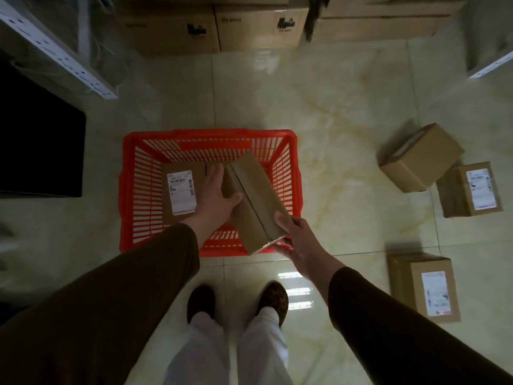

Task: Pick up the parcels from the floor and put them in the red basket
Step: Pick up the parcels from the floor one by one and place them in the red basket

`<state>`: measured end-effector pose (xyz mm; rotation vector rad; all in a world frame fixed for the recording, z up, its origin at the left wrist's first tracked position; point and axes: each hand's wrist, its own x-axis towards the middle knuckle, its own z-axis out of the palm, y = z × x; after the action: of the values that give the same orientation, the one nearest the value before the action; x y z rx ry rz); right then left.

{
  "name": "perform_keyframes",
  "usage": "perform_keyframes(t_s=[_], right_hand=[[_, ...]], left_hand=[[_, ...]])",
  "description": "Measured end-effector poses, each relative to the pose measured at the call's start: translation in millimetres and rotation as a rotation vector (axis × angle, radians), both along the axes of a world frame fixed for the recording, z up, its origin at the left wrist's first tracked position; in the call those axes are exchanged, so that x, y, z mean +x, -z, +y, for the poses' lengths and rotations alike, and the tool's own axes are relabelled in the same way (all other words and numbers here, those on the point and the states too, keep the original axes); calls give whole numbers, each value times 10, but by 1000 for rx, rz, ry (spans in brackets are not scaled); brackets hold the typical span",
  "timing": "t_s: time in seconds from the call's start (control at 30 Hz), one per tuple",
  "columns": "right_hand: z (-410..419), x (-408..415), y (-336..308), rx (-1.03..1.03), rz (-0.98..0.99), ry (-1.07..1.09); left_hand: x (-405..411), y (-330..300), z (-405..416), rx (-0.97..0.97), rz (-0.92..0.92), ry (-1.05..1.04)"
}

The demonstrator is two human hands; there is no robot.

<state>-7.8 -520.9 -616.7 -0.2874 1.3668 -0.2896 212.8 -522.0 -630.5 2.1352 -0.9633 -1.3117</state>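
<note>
A red plastic basket stands on the tiled floor in front of me. A labelled cardboard parcel lies flat inside it on the left. Both hands hold a long brown parcel tilted over the basket's right half. My left hand grips its far left side and my right hand grips its near end. Three more parcels lie on the floor to the right: a plain one, a labelled one beside it, and a labelled one nearer me.
Large cardboard cartons are stacked along the far wall. A white metal shelf rail runs at the upper left above a dark block. Another shelf edge shows at the upper right. My feet stand just behind the basket.
</note>
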Motion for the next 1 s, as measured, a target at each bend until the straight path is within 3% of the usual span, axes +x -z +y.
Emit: perform_keyframes(t_s=[0.1, 0.27, 0.47, 0.73, 0.83, 1.0], right_hand=[[2, 136, 144, -10, 41, 60], [45, 367, 322, -112, 212, 169], [107, 636, 530, -252, 511, 138], [90, 775, 793, -330, 479, 207], [70, 774, 906, -304, 482, 198], [12, 704, 1114, -243, 536, 147]], left_hand=[[-29, 177, -53, 24, -4, 71], [-192, 368, -58, 53, 207, 50], [-415, 481, -52, 127, 391, -30], [-469, 644, -43, 226, 765, -162], [-509, 734, -26, 201, 745, -186], [-553, 956, 67, 151, 558, -136]])
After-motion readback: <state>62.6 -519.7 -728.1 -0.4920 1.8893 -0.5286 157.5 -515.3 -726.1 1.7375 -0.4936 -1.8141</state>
